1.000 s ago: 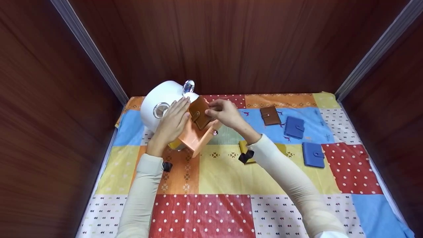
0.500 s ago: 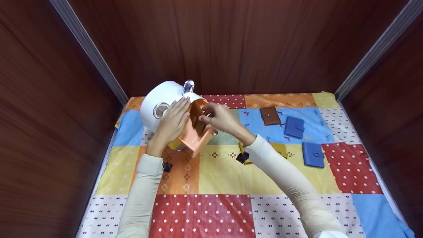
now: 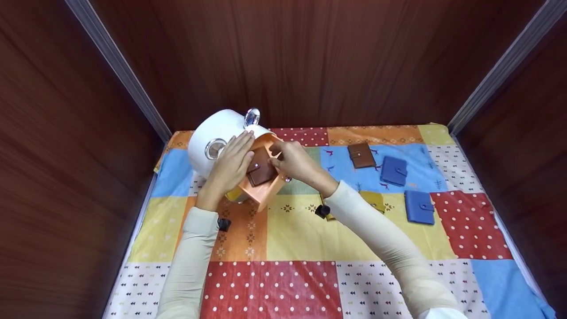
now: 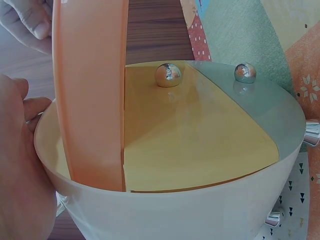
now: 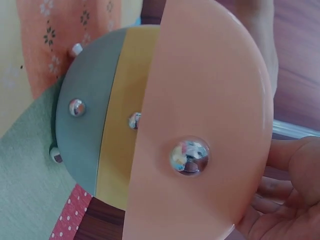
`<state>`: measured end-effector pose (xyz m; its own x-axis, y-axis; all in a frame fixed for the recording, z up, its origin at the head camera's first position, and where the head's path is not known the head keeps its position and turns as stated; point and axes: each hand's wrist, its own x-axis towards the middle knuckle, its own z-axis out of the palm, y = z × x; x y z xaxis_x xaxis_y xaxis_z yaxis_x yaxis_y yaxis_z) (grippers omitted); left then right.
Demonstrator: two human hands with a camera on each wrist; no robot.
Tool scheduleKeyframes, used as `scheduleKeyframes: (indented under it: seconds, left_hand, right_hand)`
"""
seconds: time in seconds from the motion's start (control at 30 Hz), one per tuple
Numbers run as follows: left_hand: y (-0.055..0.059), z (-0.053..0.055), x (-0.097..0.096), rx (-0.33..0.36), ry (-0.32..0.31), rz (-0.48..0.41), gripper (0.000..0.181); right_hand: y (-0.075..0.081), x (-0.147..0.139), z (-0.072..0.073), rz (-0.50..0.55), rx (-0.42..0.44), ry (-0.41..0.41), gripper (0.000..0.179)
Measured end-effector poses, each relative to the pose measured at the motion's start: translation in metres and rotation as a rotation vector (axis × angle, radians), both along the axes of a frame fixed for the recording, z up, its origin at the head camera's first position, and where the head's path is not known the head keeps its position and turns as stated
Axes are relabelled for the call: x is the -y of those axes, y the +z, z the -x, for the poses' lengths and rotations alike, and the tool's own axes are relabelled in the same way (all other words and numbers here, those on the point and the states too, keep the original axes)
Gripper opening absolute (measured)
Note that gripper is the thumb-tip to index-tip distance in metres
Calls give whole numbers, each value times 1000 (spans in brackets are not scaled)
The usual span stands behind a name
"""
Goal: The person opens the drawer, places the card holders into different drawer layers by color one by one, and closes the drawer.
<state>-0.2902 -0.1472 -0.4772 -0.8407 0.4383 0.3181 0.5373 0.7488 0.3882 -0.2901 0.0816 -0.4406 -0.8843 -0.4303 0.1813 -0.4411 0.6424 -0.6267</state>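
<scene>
A rounded white drawer box (image 3: 219,122) with chrome feet stands at the back left, its peach drawer (image 3: 256,191) pulled out. In that drawer lies a brown snap wallet (image 3: 262,173), snap side up. With fingers straight, my left hand (image 3: 232,159) rests on the white box beside the drawer. My right hand (image 3: 299,161) reaches over the drawer's right side, fingers loosely bent, thumb tip at the wallet's edge. The right wrist view shows the drawer front (image 5: 205,95) hiding the wallet, with the right hand (image 5: 290,190) at its edge.
The yellow drawer (image 4: 190,130) and green drawer (image 4: 265,95) are closed. To the right lie a second brown wallet (image 3: 362,155), two blue wallets, one the upper blue wallet (image 3: 394,170), and a yellow wallet (image 3: 374,200) partly under the right forearm. Dark wood panels surround the table.
The brown wallet has gone from tilted up in the right hand's grip to lying flatter in the peach drawer. The right hand has moved slightly down; the left has stayed.
</scene>
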Motion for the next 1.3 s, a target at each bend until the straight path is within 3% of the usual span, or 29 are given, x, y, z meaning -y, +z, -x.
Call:
scheduleKeyframes:
  seconds: [0.3, 0.77, 1.3]
  left_hand:
    - [-1, 0, 1, -22, 3, -10, 54]
    - [-1, -1, 1, -15, -8, -11, 54]
    - [-3, 0, 1, -14, -1, -17, 53]
  right_hand:
    - [0, -2, 2, -15, -49, -2, 23]
    - [-3, -20, 8, 83, -85, -30, 18]
    - [-10, -52, 16, 186, -132, -144, 16]
